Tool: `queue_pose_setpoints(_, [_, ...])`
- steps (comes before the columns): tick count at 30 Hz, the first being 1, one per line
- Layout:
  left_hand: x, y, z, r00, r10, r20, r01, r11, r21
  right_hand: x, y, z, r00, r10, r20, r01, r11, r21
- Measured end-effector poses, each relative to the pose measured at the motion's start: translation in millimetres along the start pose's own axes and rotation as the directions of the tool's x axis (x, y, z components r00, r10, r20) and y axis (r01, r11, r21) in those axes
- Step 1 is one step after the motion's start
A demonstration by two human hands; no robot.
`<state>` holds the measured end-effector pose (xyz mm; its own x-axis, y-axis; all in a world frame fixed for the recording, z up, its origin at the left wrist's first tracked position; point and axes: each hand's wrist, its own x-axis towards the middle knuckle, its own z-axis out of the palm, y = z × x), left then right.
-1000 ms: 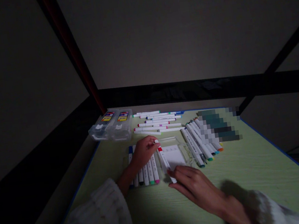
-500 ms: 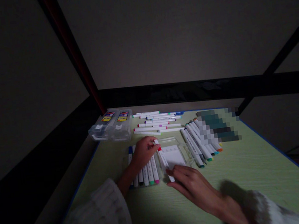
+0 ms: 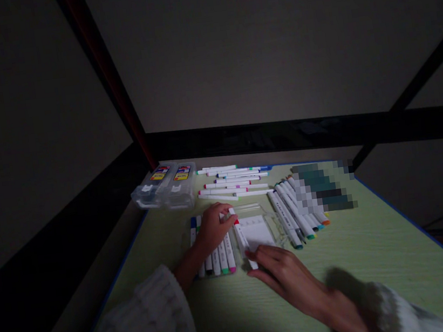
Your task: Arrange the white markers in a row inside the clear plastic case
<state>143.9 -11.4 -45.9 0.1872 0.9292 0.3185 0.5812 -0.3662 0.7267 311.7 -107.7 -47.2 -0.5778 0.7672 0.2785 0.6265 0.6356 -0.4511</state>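
Observation:
My left hand (image 3: 212,227) lies over a row of white markers (image 3: 217,253) in a clear open case (image 3: 257,232), fingers curled round the far end of a white marker with a red band (image 3: 242,237). The near end of that same marker is pinched by the fingertips of my right hand (image 3: 289,277). The marker lies lengthwise in the case, just right of the row. Both wrists wear white knitted sleeves.
More white markers lie in a loose pile (image 3: 234,180) at the far side of the green table (image 3: 380,254), and another fanned group (image 3: 296,210) lies right of the case. Two clear closed boxes (image 3: 165,192) stand far left. A blurred patch covers something at far right.
The red-banded marker has shifted slightly left and down toward the row, both hands moving with it. Otherwise nothing has moved.

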Motion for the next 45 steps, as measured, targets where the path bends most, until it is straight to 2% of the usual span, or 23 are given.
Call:
queue_pose_setpoints(26, [-1.3,1.8,2.2,0.999,0.023,-0.023,-0.022,0.998,0.059,1.9,-0.4,-0.7,1.000,-0.012,-0.007,0.012,1.000,0.018])
queue_pose_setpoints(35, [-1.1,0.9,2.2,0.998,0.064,-0.005,-0.063,0.996,0.068,1.4,-1.3,-2.4,1.000,-0.015,-0.013,0.015,1.000,0.013])
queue_pose_setpoints(45, [-0.2,1.5,3.1,0.998,0.058,0.011,-0.058,0.995,0.086,2.6,-2.0,-2.3,1.000,-0.029,-0.001,0.029,1.000,0.008])
